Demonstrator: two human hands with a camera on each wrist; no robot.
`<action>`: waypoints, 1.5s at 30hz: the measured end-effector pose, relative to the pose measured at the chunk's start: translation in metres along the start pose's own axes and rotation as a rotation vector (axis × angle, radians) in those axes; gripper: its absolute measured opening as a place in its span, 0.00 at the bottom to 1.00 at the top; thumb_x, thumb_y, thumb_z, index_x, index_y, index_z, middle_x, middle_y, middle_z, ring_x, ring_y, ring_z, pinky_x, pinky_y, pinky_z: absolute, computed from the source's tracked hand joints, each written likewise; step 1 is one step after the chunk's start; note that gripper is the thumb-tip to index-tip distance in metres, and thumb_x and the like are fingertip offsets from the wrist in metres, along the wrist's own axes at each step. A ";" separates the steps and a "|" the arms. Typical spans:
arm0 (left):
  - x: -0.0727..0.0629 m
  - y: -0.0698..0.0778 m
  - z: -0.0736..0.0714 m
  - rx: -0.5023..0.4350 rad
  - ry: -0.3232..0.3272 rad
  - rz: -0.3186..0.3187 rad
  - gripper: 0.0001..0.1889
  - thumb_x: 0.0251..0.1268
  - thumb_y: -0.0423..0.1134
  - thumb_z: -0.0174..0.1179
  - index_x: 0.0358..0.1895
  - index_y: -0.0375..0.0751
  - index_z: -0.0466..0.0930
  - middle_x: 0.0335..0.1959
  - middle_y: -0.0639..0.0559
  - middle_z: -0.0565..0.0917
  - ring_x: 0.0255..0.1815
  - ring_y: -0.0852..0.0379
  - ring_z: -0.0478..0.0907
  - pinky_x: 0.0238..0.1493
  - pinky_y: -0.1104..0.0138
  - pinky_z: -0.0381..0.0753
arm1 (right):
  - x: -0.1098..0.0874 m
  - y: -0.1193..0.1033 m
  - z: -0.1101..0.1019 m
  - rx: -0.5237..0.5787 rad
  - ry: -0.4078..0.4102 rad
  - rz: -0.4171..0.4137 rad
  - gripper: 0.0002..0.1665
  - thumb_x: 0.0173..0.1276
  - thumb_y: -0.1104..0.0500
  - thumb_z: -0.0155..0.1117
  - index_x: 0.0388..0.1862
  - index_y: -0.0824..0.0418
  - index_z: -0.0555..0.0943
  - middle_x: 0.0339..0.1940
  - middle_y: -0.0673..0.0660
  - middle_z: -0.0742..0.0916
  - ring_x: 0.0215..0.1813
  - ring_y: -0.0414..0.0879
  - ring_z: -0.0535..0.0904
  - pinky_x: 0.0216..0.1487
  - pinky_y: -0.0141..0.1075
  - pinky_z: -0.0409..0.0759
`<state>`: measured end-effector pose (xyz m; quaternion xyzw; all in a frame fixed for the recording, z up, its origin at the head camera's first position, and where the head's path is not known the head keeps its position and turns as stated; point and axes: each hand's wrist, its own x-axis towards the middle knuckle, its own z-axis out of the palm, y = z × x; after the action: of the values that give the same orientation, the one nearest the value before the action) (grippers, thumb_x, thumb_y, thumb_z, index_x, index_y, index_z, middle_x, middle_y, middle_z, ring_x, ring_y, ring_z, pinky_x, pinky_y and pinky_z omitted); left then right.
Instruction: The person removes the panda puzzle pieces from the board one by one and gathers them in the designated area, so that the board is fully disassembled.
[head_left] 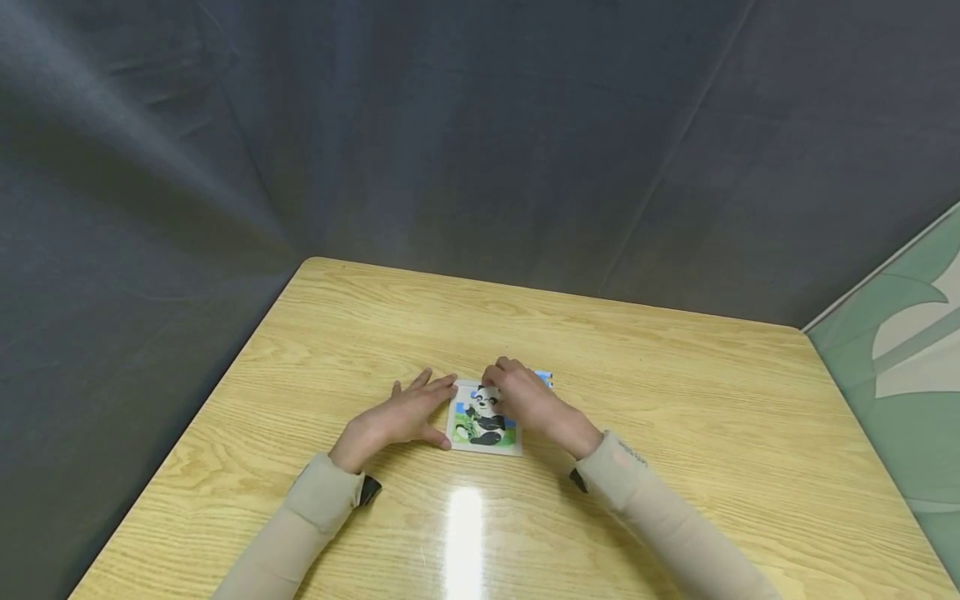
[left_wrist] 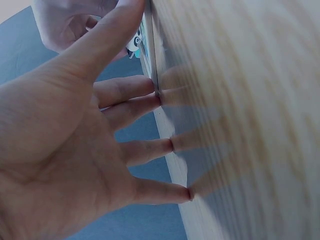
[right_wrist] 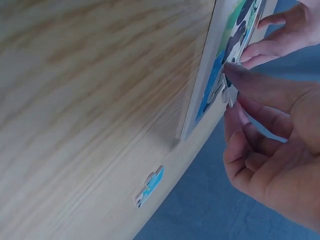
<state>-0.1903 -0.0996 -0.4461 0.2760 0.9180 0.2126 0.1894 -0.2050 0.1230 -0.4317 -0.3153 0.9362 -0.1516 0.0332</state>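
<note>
A panda jigsaw puzzle (head_left: 483,427) in a pale, shallow frame lies on the table. My left hand (head_left: 411,411) is spread at the frame's left side, thumb near the lower left corner and fingers at the upper left. In the left wrist view its fingertips (left_wrist: 181,194) rest on the tabletop and against the frame's edge. Above the puzzle's upper right part, my right hand (head_left: 528,398) pinches a small puzzle piece (right_wrist: 230,93) between thumb and fingers. The piece is tilted over the picture, partly covered by the fingers.
One loose blue puzzle piece (right_wrist: 150,186) lies on the wooden table (head_left: 675,400) just beyond the frame's upper right corner. A dark curtain (head_left: 480,150) hangs behind the table and along its left side. To the right stands a green and white patterned panel (head_left: 900,350).
</note>
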 end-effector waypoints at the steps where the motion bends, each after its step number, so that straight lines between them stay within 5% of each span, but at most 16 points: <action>1: 0.000 0.000 0.000 0.000 0.001 0.001 0.45 0.51 0.51 0.71 0.72 0.39 0.61 0.77 0.49 0.53 0.77 0.37 0.39 0.63 0.28 0.43 | 0.000 0.001 -0.001 0.001 -0.012 -0.005 0.21 0.51 0.67 0.76 0.44 0.64 0.81 0.39 0.57 0.81 0.41 0.47 0.76 0.42 0.38 0.79; 13: 0.001 -0.002 0.001 -0.002 0.000 -0.001 0.45 0.51 0.51 0.71 0.72 0.40 0.61 0.77 0.49 0.52 0.77 0.37 0.38 0.63 0.28 0.43 | 0.014 0.011 -0.006 0.033 -0.159 -0.030 0.22 0.54 0.63 0.76 0.48 0.63 0.82 0.41 0.55 0.81 0.41 0.45 0.77 0.41 0.37 0.78; 24: 0.001 -0.001 0.001 0.010 -0.008 -0.004 0.45 0.51 0.52 0.70 0.73 0.40 0.61 0.77 0.50 0.52 0.77 0.37 0.38 0.63 0.28 0.43 | 0.005 0.017 -0.009 -0.081 -0.017 -0.146 0.21 0.56 0.58 0.75 0.48 0.63 0.83 0.42 0.54 0.83 0.40 0.45 0.78 0.40 0.38 0.79; 35: 0.001 0.000 0.000 0.015 -0.020 -0.004 0.46 0.51 0.51 0.70 0.73 0.40 0.59 0.78 0.49 0.51 0.77 0.38 0.37 0.63 0.28 0.42 | -0.030 0.058 -0.027 -0.087 0.197 -0.231 0.19 0.52 0.63 0.77 0.44 0.63 0.85 0.41 0.56 0.84 0.42 0.48 0.80 0.39 0.41 0.80; 45: 0.000 0.000 0.000 0.005 -0.024 -0.008 0.46 0.52 0.51 0.70 0.74 0.42 0.59 0.78 0.50 0.50 0.77 0.38 0.36 0.64 0.29 0.41 | -0.068 0.099 -0.039 -0.062 0.230 -0.113 0.17 0.51 0.66 0.76 0.42 0.64 0.85 0.41 0.57 0.84 0.42 0.50 0.81 0.38 0.42 0.81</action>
<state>-0.1907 -0.0995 -0.4462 0.2753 0.9174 0.2061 0.2005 -0.2146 0.2493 -0.4267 -0.3488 0.9188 -0.1596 -0.0929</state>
